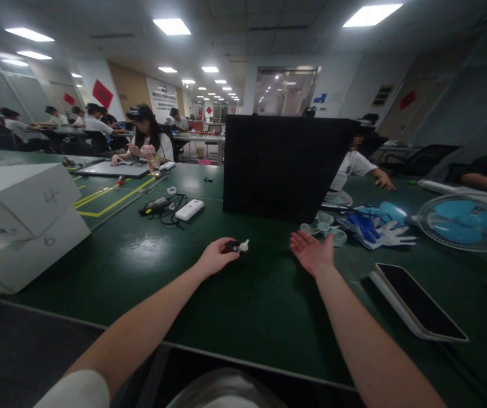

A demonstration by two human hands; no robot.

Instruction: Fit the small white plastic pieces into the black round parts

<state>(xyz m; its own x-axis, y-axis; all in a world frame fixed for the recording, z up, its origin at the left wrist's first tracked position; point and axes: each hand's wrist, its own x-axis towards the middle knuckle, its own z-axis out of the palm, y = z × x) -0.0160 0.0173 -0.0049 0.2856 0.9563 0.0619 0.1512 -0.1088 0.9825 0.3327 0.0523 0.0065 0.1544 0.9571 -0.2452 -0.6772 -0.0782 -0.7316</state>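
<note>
My left hand (218, 256) is closed around a small dark object with a white, knob-like end (244, 246) that sticks out to the right of my fingertips. The fingers hide much of its dark part, so its kind is unclear. To the right, my right hand (312, 253) is open, palm up, with the fingers stretched and nothing in it. Just behind that hand lies a pale translucent fan blade (339, 237), partly covered by my thumb. Both hands are over the green table (243, 306).
A large black box (281, 170) stands ahead. White boxes (26, 209) are at left; a white power bank (189, 210) and black cables (158, 207) lie nearer. At right are gloves (381, 231), a blue-bladed fan (468, 222) and a tablet (419, 300). People sit beyond.
</note>
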